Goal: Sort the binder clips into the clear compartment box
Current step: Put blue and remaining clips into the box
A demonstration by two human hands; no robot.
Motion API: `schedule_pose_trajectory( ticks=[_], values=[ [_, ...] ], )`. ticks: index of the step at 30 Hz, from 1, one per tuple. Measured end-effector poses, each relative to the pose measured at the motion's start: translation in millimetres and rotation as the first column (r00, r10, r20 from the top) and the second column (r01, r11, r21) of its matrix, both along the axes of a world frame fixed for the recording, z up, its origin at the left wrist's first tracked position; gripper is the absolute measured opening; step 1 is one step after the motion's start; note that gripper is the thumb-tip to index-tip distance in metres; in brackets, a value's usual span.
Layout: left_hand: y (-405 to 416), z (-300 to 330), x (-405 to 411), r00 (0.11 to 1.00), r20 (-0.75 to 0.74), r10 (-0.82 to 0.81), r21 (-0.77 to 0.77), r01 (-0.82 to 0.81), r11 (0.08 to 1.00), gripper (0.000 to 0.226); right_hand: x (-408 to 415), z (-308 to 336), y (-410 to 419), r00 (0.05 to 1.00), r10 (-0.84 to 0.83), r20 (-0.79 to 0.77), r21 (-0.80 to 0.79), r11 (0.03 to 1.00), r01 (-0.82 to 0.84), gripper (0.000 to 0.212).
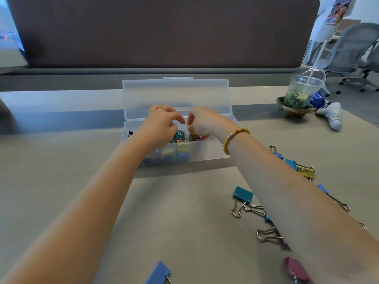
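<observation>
Frosted plastic box [207, 154]: left hand [162, 124] and right hand [202, 123] inside, curled, grasp unclear; metal-handled clips [243, 194] just right.

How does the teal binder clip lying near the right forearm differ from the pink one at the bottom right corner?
The teal binder clip lies in full view on the beige table; the pink binder clip is partly cut off by the frame edge. The teal clip's wire handles splay toward the camera and show whole; the pink clip's barely show. Both lie outside the clear plastic box.
</observation>
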State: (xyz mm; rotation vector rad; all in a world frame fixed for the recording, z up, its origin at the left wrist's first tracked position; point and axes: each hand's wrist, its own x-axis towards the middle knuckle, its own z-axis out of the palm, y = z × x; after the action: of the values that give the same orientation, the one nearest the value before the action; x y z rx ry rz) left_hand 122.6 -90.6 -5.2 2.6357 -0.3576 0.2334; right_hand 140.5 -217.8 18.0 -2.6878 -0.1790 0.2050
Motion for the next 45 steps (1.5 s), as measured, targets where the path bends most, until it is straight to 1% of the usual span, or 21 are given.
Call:
schedule_pose_trajectory(
  ticks=[2,5,8,10,12,15,17,19,21,25,28,30,34,36,38,42,45],
  values=[
    [0,-1,-1,1.000,-0.005,-0.006,-0.002,0.006,1.000,0.036,0,-1,-1,0.999,-0.023,0.025,-0.008,1.000,0.023,0.023],
    [0,-2,-2,1.000,-0.011,-0.012,0.014,0.012,1.000,0.035,2,1,-5,0.997,-0.077,-0.006,0.056,0.995,0.077,0.021],
    [1,-1,-2,1.000,-0.011,-0.009,0.059,0.009,0.998,0.036,5,6,-8,0.989,-0.127,-0.069,0.157,0.978,0.136,0.019],
    [2,-1,-1,1.000,-0.002,0.002,0.053,-0.002,0.999,0.035,3,10,-8,0.982,-0.129,-0.137,0.204,0.966,0.156,0.015],
    [2,-1,-1,1.000,0.007,0.018,0.039,-0.019,0.999,0.034,2,12,-8,0.983,-0.099,-0.154,0.176,0.976,0.126,0.012],
    [1,-2,-1,1.000,0.004,0.023,0.043,-0.023,0.999,0.033,2,16,-9,0.991,-0.025,-0.134,0.045,0.998,0.032,0.017],
    [2,-4,-1,1.000,-0.004,0.020,0.047,-0.020,0.999,0.033,3,21,-11,0.986,0.019,-0.167,-0.037,0.999,-0.025,0.023],
    [2,-5,0,1.000,-0.012,0.018,0.051,-0.017,0.999,0.033,2,23,-11,0.975,0.048,-0.219,-0.084,0.994,-0.068,0.027],
    [3,-6,0,1.000,-0.012,0.019,0.052,-0.019,0.998,0.033,2,22,-10,0.967,0.075,-0.245,-0.102,0.990,-0.102,0.029],
    [2,-6,1,1.000,-0.011,0.016,0.057,-0.015,0.998,0.033,4,17,-8,0.974,0.095,-0.206,-0.108,0.987,-0.119,0.029],
    [-1,-6,1,1.000,-0.020,0.012,0.063,-0.010,0.998,0.033,6,15,-14,0.977,0.072,-0.200,-0.065,0.994,-0.086,0.029],
    [-2,-6,0,1.000,-0.030,0.008,0.064,-0.006,0.998,0.032,6,14,-17,0.976,0.082,-0.202,-0.047,0.995,-0.093,0.024],
    [-2,-7,0,0.999,-0.034,-0.003,0.056,0.004,0.998,0.033,1,17,-17,0.952,0.205,-0.225,-0.137,0.961,-0.240,0.010],
    [-2,-7,1,0.999,-0.035,-0.005,0.046,0.006,0.999,0.034,-2,19,-16,0.944,0.247,-0.217,-0.191,0.938,-0.289,0.013],
    [-2,-7,0,0.999,-0.040,-0.005,0.035,0.006,0.999,0.035,-2,16,-14,0.948,0.263,-0.180,-0.227,0.926,-0.300,0.019],
    [-3,-7,-1,0.999,-0.049,-0.006,0.019,0.007,1.000,0.035,-3,12,-11,0.959,0.266,-0.096,-0.241,0.929,-0.282,0.021],
    [-2,-6,-1,0.999,-0.042,-0.009,0.018,0.009,1.000,0.035,-5,16,-14,0.963,0.258,-0.080,-0.232,0.935,-0.270,0.022]
  ],
)
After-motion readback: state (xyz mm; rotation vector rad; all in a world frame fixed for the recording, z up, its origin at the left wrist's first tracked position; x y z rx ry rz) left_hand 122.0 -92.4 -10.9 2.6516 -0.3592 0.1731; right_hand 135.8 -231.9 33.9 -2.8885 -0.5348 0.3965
